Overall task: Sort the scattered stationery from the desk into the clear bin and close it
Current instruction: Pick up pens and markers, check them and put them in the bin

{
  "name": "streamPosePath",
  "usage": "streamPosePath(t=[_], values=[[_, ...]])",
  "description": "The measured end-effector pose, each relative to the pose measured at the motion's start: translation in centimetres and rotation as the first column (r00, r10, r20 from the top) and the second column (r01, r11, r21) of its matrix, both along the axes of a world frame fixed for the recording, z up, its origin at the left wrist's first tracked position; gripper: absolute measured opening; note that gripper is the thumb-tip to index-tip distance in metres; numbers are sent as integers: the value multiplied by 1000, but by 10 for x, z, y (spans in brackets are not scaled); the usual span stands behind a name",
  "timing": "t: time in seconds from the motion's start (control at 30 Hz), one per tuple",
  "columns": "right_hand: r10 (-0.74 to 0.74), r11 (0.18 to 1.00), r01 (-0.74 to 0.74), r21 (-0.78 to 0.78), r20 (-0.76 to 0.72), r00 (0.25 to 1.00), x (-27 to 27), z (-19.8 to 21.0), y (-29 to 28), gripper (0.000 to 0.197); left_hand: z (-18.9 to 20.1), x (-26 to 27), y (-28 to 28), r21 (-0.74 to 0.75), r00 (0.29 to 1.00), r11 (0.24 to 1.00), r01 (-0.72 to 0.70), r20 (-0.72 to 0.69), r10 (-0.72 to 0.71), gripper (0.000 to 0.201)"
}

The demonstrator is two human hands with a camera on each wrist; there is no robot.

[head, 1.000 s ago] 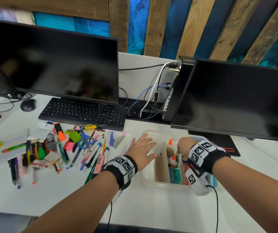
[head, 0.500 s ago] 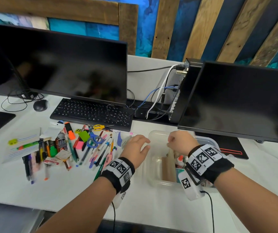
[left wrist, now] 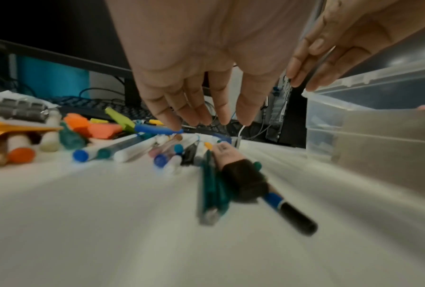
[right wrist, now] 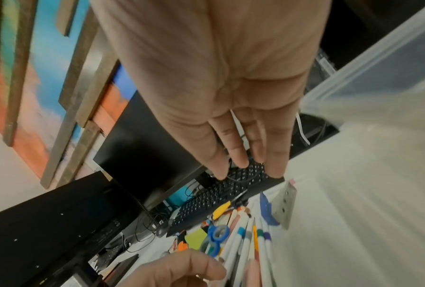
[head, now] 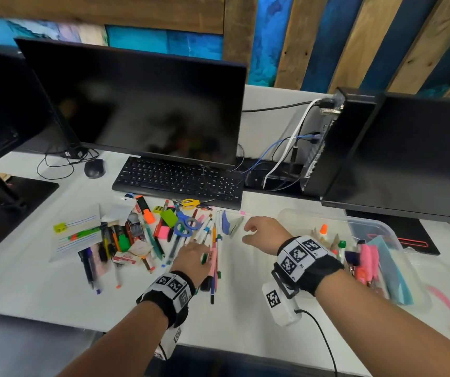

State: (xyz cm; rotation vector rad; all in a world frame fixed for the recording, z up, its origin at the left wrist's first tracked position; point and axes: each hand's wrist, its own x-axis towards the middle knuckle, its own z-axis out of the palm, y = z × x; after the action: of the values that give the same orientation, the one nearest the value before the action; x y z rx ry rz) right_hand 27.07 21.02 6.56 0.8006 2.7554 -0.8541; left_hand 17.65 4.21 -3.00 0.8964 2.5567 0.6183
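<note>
Left hand point(head: 192, 261) low over the near edge of the pen pile point(head: 210, 240), fingers spread, empty. Pens lie lengthwise front to back, directly beneath. Right hand point(head: 262, 234) hovers loose, empty, between pile and clear bin point(head: 381, 227) at the desk's right.

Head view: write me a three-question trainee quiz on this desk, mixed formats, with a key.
1. True or false: the clear plastic bin has its lid on.
2. The left hand is over: A. the scattered pile of pens and markers; B. a computer mouse; C. the bin.
3. Fill in: the scissors lying closest to the black keyboard have ____ handles.

Key: 1 false; 2 A; 3 yellow.
</note>
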Motion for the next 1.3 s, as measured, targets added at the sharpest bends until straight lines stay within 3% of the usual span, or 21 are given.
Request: streamPosePath(t=[0.17, 0.3, 0.5, 0.6, 0.7, 0.8, 0.9, 1.0, 1.07, 1.3], values=[[-65, 998, 65, 2, 64, 996, -38, -25, -20, 33, -9, -15, -17, -60, 996, 996, 73, 53, -70, 33], [-114, 993, 112, 23, 150, 982, -62, -49, -26, 47, -7, -18, -19, -112, 987, 984, 140, 99, -129, 35], [-148, 989, 150, 0, 139, 979, -76, -79, -22, 67, 0, -10, -13, -158, 977, 967, 198, 111, -182, 45], [-146, 989, 140, 41, 227, 963, -81, -88, -21, 60, 3, -9, -7, -176, 977, 964, 201, 113, -183, 43], [-266, 963, 252, 91, 213, 940, -84, -89, -19, 48, 5, -10, -3, -193, 976, 959, 208, 99, -191, 31], [-333, 942, 318, 102, 222, 916, -85, -90, -18, 51, 7, -10, 0, -233, 973, 946, 226, 96, -208, 31], [-284, 957, 260, 131, 225, 932, -87, -90, -19, 53, 4, -12, 5, -255, 970, 938, 235, 130, -207, 35], [-208, 969, 155, 193, 296, 932, -91, -91, -16, 43, 3, -13, 7, -264, 964, 932, 248, 158, -212, 35], [-226, 963, 161, 216, 318, 921, -91, -92, -14, 40, 4, -14, 6, -251, 964, 939, 237, 179, -195, 36], [-373, 927, 362, 98, 129, 919, -84, -81, -8, 49, 16, -18, 3, -138, 973, 976, 166, 185, -139, 25]])
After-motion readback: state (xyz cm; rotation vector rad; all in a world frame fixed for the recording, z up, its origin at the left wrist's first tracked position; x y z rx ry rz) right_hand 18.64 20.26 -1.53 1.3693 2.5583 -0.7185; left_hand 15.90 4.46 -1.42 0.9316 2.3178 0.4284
